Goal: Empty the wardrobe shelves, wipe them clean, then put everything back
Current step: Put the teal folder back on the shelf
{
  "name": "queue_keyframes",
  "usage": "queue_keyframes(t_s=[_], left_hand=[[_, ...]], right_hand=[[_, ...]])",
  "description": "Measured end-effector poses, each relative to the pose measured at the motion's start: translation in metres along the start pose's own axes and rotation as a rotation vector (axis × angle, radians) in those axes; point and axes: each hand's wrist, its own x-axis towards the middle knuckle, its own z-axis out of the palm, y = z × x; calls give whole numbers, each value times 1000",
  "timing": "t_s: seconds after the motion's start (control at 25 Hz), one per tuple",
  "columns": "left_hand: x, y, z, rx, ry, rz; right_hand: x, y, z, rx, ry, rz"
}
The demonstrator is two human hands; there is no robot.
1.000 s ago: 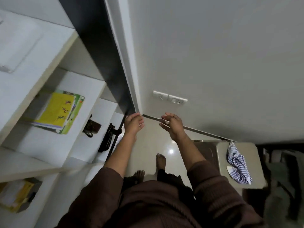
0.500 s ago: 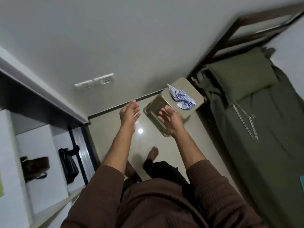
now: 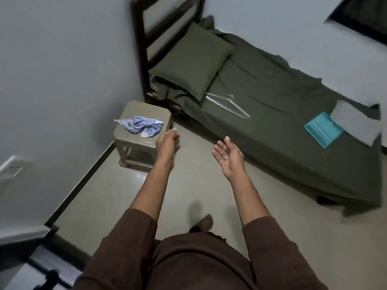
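A crumpled blue-and-white striped cloth (image 3: pixel 140 124) lies on a beige plastic stool (image 3: pixel 134 139) by the wall. My left hand (image 3: pixel 167 143) hovers just right of the stool's near corner, fingers loosely curled and holding nothing. My right hand (image 3: pixel 229 159) is held out over the floor, palm up and fingers apart, empty. On the bed (image 3: pixel 282 143) lie wire hangers (image 3: pixel 229 105), a teal flat box (image 3: pixel 322 129) and a folded grey item (image 3: pixel 356 124). Only the wardrobe's bottom corner (image 3: pixel 23 239) shows at lower left.
A green pillow (image 3: pixel 192 59) rests against the dark wooden headboard (image 3: pixel 146 32). A wall socket (image 3: pixel 12 168) sits at the left. Beige floor tiles (image 3: pixel 188 189) stretch between stool, bed and me. A dark window (image 3: pixel 364 15) is at the top right.
My view has swung right, away from the wardrobe shelves toward the stool and bed. Both hands moved with it, and the right hand has opened palm up.
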Motion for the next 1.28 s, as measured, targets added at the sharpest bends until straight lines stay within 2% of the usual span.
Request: queue_keyframes(t_s=[0.24,0.4,0.68,0.8,0.88,0.96,1.08,1.28], left_hand=[[-19,-75,213,249,-287,34],[-27,-114,333,440,-410,144],[-1,-161,481,872,-578,438],[39,-186,543,1080,-597,614],[62,-203,588,1150,-632,652],[87,-217,643,1185,-703,586],[109,-227,712,1173,-819,344],[141,-259,821,1129,-860,268]], right_hand=[[49,-131,-164,116,199,-170],[66,-206,-262,96,377,-306],[120,-282,-387,-334,710,-446],[158,-315,-430,-589,760,-432],[182,-341,-453,-726,760,-412],[209,-373,-478,-790,789,-369],[237,-411,-502,-801,805,-277],[306,-473,-539,-609,764,-193]])
